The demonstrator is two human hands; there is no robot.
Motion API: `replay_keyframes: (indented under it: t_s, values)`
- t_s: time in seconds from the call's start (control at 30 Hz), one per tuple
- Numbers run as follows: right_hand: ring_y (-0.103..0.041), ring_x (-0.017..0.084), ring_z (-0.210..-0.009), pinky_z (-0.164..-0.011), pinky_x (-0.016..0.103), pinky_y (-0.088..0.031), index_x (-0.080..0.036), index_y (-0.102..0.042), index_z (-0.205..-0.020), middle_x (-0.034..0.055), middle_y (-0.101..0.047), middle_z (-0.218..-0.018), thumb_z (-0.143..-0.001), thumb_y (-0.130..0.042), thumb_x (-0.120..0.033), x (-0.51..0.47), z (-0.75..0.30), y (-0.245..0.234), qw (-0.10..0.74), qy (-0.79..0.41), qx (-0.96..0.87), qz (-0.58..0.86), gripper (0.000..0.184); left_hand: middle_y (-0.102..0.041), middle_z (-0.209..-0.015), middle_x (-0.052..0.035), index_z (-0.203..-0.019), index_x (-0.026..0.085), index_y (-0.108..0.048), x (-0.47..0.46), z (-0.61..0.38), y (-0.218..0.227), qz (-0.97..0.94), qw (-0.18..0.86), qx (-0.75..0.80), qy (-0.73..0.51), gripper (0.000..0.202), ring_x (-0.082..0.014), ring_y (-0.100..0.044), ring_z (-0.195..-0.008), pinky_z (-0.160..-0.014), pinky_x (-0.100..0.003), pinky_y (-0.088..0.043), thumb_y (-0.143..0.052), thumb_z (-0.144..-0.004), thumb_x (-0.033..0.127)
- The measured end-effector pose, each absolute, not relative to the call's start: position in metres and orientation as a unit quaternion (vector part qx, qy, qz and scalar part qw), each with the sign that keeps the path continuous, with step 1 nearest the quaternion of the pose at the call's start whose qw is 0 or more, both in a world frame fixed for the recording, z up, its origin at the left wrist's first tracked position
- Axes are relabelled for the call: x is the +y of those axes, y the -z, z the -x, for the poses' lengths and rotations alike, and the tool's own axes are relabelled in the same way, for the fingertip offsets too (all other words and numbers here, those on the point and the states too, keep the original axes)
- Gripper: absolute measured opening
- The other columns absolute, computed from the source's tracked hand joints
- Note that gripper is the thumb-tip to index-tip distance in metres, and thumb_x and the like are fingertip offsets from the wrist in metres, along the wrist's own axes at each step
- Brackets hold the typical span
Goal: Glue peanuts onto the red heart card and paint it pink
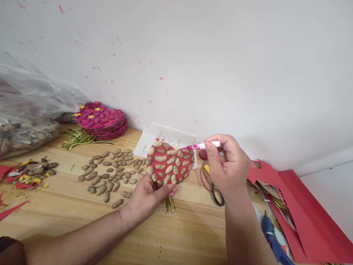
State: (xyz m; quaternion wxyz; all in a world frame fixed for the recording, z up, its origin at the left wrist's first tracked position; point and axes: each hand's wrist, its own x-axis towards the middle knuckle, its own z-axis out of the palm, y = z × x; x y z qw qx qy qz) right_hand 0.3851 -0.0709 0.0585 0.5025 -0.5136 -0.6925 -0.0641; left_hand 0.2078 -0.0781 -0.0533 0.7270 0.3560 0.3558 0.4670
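My left hand (147,196) grips the lower edge of a red card shape (169,164) covered with glued peanut shells and holds it tilted up above the wooden table (165,244). My right hand (228,164) pinches a pink and white marker (202,145), its tip touching the upper right edge of the shape. Green strips (170,205) hang below the shape.
Loose peanuts (111,176) lie left of my left hand. A stack of painted magenta shapes (101,120) sits by the wall, beside a plastic bag of shells (13,108). Scissors (217,194), a blue glue gun (280,253) and red card sheets (300,207) lie right.
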Motion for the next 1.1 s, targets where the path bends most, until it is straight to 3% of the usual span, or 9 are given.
replay_keyframes:
  t_s: [0.37,1.1]
  values:
    - [-0.064,0.012,-0.063,-0.059,0.026,-0.048,-0.023,-0.066,-0.094,-0.0029,-0.068,-0.076,-0.096,-0.064,-0.023,-0.0720,-0.3835,-0.0603,0.493,0.073,-0.706,0.503,0.003,-0.076,-0.078,-0.0045,-0.093,0.014,-0.062,-0.0786,-0.2068,0.0519,-0.364,0.728,0.352,-0.462,0.057,-0.0149,-0.070,-0.066,-0.067,-0.027,-0.063,-0.096,-0.059,0.044]
    - [-0.063,0.013,-0.063,-0.057,0.026,-0.048,-0.023,-0.066,-0.091,-0.0014,-0.069,-0.076,-0.097,-0.063,-0.025,-0.0754,-0.3824,-0.0651,0.488,0.056,-0.707,0.509,0.007,-0.076,-0.078,-0.0051,-0.089,0.015,-0.065,-0.0791,-0.2047,0.0456,-0.354,0.729,0.363,-0.461,0.052,-0.0194,-0.074,-0.070,-0.069,-0.029,-0.064,-0.097,-0.058,0.041]
